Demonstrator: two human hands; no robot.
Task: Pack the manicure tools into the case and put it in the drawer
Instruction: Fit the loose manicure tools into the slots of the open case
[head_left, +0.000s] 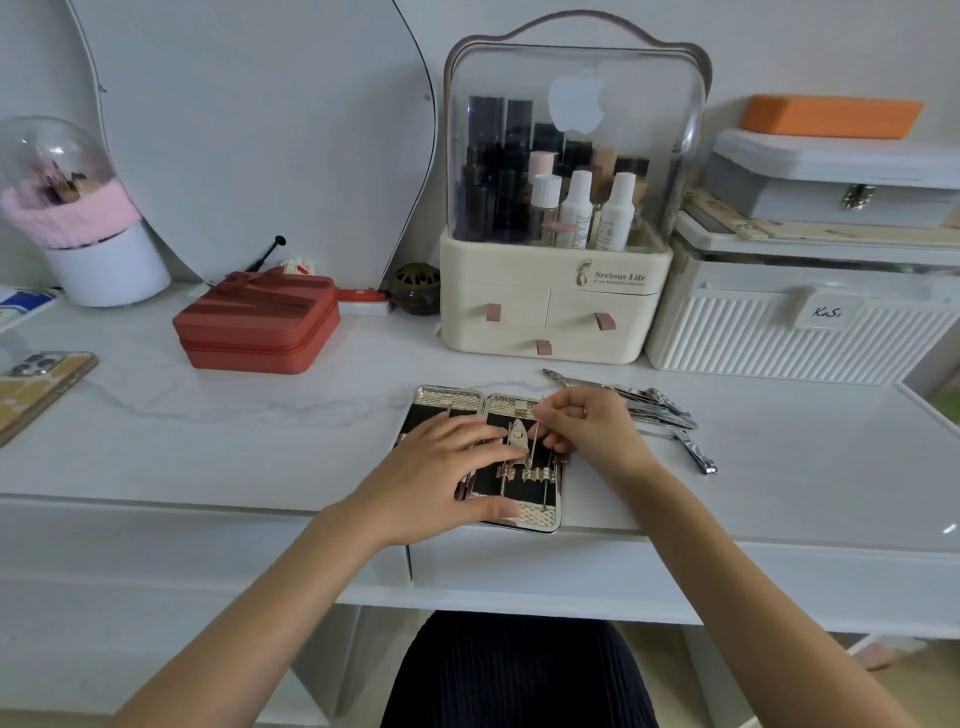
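The open case (480, 457) lies flat on the white surface (260, 426) at its front edge, both halves up so the holding clips can be reached. The left hand (441, 478) lies spread over the case's left half, probably to keep it from sliding; its grip is apart, clamped on nothing. The right hand (587, 426) hovers over the case's right half, its grip pinched together on a thin tool (537, 431), held nearly along the slots, likely to seat it beside the nipper (517, 435) already clipped in. The loose tools (654, 410) wait just right of the case, within reach. The drawer front (519, 566) sits directly below the case
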